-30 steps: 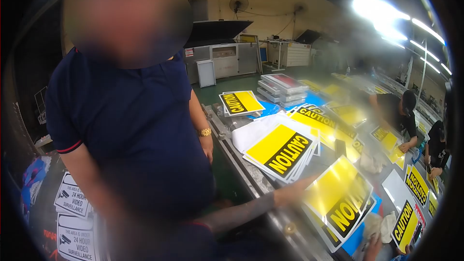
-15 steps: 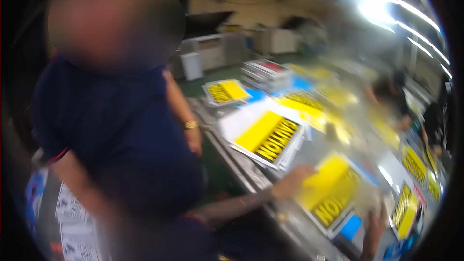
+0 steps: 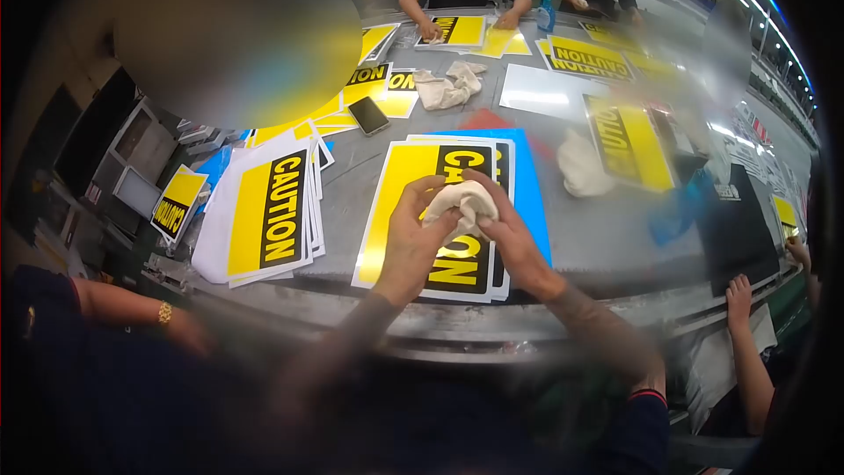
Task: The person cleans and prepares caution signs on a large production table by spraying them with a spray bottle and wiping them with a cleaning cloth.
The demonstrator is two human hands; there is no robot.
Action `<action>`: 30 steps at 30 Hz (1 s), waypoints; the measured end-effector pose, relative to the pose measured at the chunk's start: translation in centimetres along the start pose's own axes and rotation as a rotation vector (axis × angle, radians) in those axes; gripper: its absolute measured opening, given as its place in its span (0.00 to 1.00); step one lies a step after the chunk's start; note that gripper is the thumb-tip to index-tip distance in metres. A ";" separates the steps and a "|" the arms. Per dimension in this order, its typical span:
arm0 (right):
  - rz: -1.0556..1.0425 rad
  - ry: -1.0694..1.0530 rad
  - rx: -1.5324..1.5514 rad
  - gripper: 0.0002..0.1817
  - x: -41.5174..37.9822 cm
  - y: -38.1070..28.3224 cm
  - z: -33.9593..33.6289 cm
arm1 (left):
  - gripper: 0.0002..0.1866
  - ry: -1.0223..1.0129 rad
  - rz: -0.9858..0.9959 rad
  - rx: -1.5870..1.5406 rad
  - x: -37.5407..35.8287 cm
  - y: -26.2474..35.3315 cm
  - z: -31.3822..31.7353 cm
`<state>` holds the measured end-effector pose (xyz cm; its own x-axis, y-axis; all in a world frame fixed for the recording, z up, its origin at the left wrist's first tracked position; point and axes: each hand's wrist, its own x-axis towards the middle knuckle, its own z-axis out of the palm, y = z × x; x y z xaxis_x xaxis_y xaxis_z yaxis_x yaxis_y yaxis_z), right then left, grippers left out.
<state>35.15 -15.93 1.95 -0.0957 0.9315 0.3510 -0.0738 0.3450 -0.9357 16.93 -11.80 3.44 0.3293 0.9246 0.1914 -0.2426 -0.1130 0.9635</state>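
Note:
My left hand (image 3: 410, 237) and my right hand (image 3: 519, 244) are closed together on a bunched off-white cloth rag (image 3: 468, 200). Fingers of both hands press into its folds. Right below them lies a small stack of yellow-and-black CAUTION signs (image 3: 387, 202), partly hidden by my hands. A blue sheet (image 3: 533, 211) sticks out from under the stack on its right side.
To the left is another CAUTION sign pile (image 3: 251, 220). Beyond my hands are a phone (image 3: 368, 116) and crumpled rags (image 3: 447, 86); another rag (image 3: 584, 165) is right. Co-workers handle signs across the table, near a spray bottle (image 3: 546, 10). A person's arm (image 3: 132, 306) is close left.
The view has swung from a person on the left to face the table. My hands, spread apart over a sign before, are now together gripping the rag.

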 end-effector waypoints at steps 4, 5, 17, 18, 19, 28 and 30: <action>-0.070 0.220 0.006 0.36 0.3 1.8 1.1 | 0.31 -0.066 0.000 0.162 0.9 -2.1 2.0; -0.015 0.323 0.073 0.33 0.5 1.0 0.9 | 0.33 -0.157 -0.001 0.075 -0.1 -2.3 3.3; -0.431 1.220 -0.357 0.22 -15.0 -9.0 -26.7 | 0.27 -0.596 0.140 0.313 7.8 5.0 8.0; -0.365 1.156 -0.404 0.26 -15.4 -8.7 -28.5 | 0.27 -0.615 0.086 0.295 7.5 4.4 7.9; -0.302 1.089 -0.453 0.30 -15.8 -8.5 -30.5 | 0.27 -0.623 0.053 0.291 7.2 3.3 7.6; 0.189 0.397 -0.542 0.24 -4.4 -9.9 -26.8 | 0.20 -0.109 0.109 0.678 2.1 4.6 -8.6; 0.296 0.174 -0.642 0.24 -2.4 -9.7 -23.5 | 0.18 0.048 0.025 0.794 0.2 4.6 -13.3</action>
<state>59.38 -18.82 9.33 0.1422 0.9826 0.1193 0.5331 0.0255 -0.8457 3.77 -7.27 5.48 0.2885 0.9310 0.2235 0.4794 -0.3425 0.8080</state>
